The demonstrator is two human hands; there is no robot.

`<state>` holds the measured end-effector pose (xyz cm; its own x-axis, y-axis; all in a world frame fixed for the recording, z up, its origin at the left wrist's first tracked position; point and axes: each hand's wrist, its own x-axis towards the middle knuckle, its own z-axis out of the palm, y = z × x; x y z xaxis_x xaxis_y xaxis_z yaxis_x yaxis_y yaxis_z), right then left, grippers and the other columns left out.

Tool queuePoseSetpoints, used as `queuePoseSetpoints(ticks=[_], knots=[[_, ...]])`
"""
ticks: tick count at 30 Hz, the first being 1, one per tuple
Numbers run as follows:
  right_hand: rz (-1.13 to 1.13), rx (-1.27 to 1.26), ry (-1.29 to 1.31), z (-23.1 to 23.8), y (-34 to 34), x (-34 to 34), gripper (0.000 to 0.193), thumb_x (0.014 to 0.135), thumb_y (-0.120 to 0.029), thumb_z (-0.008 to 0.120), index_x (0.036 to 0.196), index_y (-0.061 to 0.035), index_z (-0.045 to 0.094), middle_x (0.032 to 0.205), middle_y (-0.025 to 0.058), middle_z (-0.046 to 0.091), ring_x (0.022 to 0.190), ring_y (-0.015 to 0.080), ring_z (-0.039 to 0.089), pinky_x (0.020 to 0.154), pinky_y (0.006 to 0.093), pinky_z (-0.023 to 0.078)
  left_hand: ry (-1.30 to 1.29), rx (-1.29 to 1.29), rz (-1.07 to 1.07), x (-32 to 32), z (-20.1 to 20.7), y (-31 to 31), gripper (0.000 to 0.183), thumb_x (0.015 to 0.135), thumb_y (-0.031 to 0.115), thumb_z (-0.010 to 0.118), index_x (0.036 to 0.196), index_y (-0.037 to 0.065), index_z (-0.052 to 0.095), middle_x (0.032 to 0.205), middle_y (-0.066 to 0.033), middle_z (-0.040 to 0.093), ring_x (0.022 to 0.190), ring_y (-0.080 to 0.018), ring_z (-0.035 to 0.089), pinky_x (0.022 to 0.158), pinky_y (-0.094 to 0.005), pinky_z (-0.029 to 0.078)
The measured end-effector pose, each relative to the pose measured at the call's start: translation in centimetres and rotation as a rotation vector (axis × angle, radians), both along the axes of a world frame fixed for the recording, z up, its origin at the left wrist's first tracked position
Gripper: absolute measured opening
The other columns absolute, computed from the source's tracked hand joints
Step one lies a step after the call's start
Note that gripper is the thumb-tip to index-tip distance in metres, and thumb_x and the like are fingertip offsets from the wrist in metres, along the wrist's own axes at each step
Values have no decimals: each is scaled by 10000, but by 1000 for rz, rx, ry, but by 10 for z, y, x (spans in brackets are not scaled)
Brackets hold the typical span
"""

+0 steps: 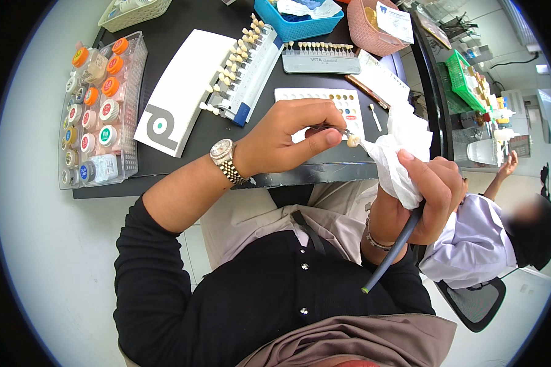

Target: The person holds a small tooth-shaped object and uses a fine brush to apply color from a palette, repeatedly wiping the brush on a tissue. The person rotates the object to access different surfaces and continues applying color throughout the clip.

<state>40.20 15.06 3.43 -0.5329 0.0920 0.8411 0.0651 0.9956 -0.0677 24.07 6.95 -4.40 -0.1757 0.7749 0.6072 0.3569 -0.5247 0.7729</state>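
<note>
My left hand (pixel 288 131), with a watch on its wrist, is closed on thin metal tweezers (pixel 324 128). At their tips sits a small cream-coloured dental crown (pixel 352 140). My right hand (pixel 433 186) is closed around a dark-handled brush (pixel 390 254), its handle end pointing down toward my lap. A crumpled white tissue (pixel 393 165) is also in the right hand, and hides most of the brush's front. A pale tip comes out by the tissue, close to the crown; whether they touch I cannot tell. Behind the hands lies a white palette (pixel 318 93) with coloured wells.
Tooth shade guides (pixel 251 76) (pixel 321 63) and a white box (pixel 180 92) lie on the black table (pixel 165 37). A clear tray (pixel 131 122) of lidded jars stands left. Blue (pixel 300 27) and pink baskets (pixel 373 33) stand behind. A co-worker (pixel 471 241) sits at right.
</note>
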Motion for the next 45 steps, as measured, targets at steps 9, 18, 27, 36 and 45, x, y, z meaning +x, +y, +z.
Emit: queuePoseSetpoints(ticks=[9,18,27,36,45], knots=[[19,6,-9,0,1,-1,252,656,-99,745,850,-68,588,682,8,486,573,154,455,566,270,350,-1,-19,1,0,2,0,194,858,195,491,842,7,537,743,-102,546,640,-215,516,590,-283,401],[24,-4,-17,-1,2,0,257,658,-102,750,852,-68,586,692,8,490,562,148,449,561,264,343,12,-57,-3,-1,3,-1,190,858,193,497,842,7,537,749,-104,547,648,-221,517,596,-288,406],[23,-6,-12,-1,4,0,251,667,-115,749,852,-68,584,693,8,502,560,146,452,567,259,340,16,-42,11,0,1,0,202,865,209,497,846,13,540,756,-100,553,652,-216,523,595,-285,407],[-3,9,-42,0,3,0,244,671,-136,748,845,-66,591,671,-2,504,560,150,461,570,270,347,7,-39,13,0,0,0,209,867,218,500,848,14,542,764,-101,556,657,-214,526,597,-282,408],[18,-12,-40,1,1,0,243,670,-100,744,847,-48,586,707,29,516,587,164,462,564,280,360,8,-24,28,0,1,0,214,865,225,504,856,15,547,766,-106,556,661,-217,533,599,-280,412]])
